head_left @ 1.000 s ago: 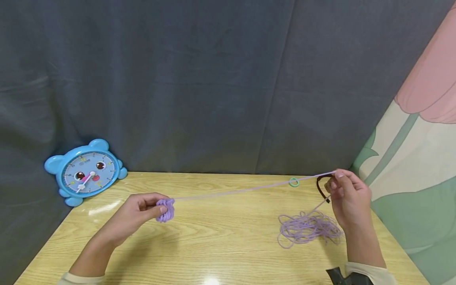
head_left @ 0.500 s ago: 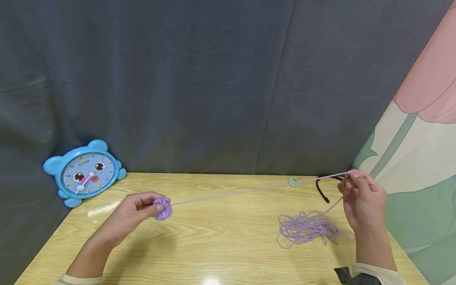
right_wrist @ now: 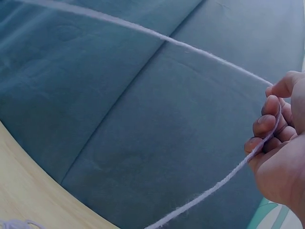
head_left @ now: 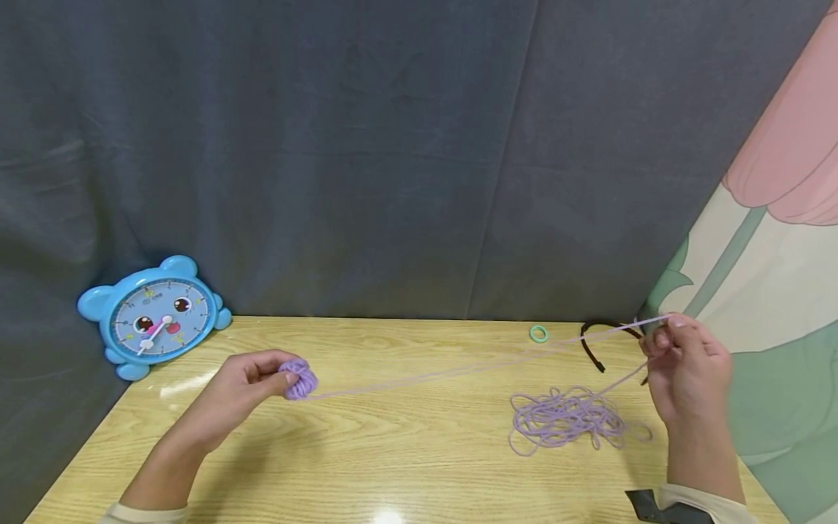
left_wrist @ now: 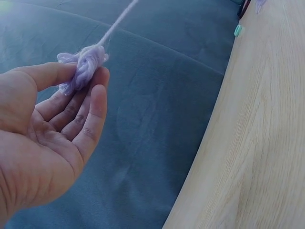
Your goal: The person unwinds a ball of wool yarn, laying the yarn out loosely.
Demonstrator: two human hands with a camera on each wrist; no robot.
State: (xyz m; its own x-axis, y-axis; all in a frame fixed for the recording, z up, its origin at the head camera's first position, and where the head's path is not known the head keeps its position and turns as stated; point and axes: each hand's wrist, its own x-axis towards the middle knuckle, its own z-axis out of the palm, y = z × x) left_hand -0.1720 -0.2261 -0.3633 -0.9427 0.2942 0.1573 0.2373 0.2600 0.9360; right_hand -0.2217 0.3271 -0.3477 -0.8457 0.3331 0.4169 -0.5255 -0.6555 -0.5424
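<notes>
A small wound bundle of purple yarn (head_left: 301, 380) is pinched between the thumb and fingers of my left hand (head_left: 236, 397), held above the table's left half. From the bundle a single yarn strand (right_wrist: 190, 47) stretches across to my right hand (head_left: 690, 367), whose thumb and forefinger pinch it. Below the pinch the strand passes over the right hand's curled fingers and runs down to a loose heap of purple yarn (head_left: 566, 418) on the table. In the left wrist view the bundle (left_wrist: 83, 69) sits at the fingertips, with the palm facing up.
A blue bear-shaped clock (head_left: 164, 316) leans at the table's back left. Near the back right edge lie a small green ring (head_left: 538, 334) and a black cord-like band (head_left: 592, 353), partly behind the right hand. A dark curtain (head_left: 393, 160) hangs behind the wooden table (head_left: 406, 451).
My right hand has moved to the right, drawing the strand longer. The bundle has turned in my left fingers, and the strand now leaves from its lower side.
</notes>
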